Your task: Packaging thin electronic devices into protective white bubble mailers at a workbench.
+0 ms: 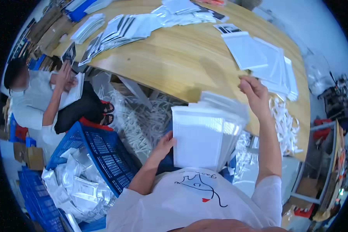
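Note:
A thick stack of white plastic mailers (197, 135) stands fanned out in front of my body, against the table's near edge. My left hand (164, 147) grips the stack by its left side, thumb on the front mailer. My right hand (254, 91) is raised over the right part of the table, fingers curled together; whatever they pinch, if anything, is too small to make out. Just beyond it lies a spread pile of white mailers (243, 50). A heap of white peeled strips (284, 127) hangs at the table's right edge, nearest my right forearm.
The wooden table (174, 62) carries more mailers (127, 29) along its far side. At left, a blue basket (108, 154) holds filled silvery packages (85, 189). Loose strips (131, 120) cover the floor under the table. A seated co-worker (38, 96) handles mailers at far left.

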Demonstrator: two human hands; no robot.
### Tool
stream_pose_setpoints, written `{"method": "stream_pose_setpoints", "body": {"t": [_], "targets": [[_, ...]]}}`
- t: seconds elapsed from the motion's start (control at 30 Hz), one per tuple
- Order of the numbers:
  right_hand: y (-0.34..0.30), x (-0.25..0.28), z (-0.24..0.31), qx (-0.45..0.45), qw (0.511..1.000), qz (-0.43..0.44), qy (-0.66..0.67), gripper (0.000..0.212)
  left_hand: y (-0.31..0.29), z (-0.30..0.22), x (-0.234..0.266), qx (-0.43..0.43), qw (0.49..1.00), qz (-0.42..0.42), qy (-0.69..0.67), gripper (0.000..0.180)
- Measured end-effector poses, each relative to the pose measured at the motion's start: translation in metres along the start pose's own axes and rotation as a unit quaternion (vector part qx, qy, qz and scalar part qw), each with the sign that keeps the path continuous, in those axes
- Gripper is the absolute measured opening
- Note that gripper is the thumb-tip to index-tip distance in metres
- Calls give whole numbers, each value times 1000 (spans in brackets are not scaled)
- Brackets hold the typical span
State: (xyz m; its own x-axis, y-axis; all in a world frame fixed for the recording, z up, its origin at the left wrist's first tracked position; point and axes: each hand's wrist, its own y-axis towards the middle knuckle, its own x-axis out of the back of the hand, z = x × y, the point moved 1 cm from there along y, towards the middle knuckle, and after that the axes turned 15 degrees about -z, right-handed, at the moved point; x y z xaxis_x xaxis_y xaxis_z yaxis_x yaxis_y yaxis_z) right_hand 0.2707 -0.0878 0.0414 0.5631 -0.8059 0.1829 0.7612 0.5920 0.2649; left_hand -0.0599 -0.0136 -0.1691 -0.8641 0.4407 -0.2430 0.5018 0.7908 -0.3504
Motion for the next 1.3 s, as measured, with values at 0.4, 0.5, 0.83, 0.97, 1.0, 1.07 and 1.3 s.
{"method": "stream_pose_setpoints", "body": {"t": [0.4,0.5,0.83,0.97,1.0,1.07,1.3], "targets": [[34,-16,-137,266,911,131,-286,55,102,-180,-17,-354,873,-169,290,43],[32,-16,-128,211,943,113,-231,49,193,-212,-41,-429,778,-167,427,50],[34,-18,-116,181,941,95,-270,36,472,-261,-119,-544,540,-279,578,60],[37,-19,-118,178,940,89,-278,33,515,-264,-147,-475,513,-279,659,54],[38,-21,-116,180,940,91,-276,32,522,-265,-148,-499,490,-304,647,50],[42,-22,-114,183,940,94,-271,31,534,-267,-152,-544,443,-352,620,40],[44,-20,-120,185,936,94,-286,31,556,-285,-146,-526,401,-289,692,30]]}}
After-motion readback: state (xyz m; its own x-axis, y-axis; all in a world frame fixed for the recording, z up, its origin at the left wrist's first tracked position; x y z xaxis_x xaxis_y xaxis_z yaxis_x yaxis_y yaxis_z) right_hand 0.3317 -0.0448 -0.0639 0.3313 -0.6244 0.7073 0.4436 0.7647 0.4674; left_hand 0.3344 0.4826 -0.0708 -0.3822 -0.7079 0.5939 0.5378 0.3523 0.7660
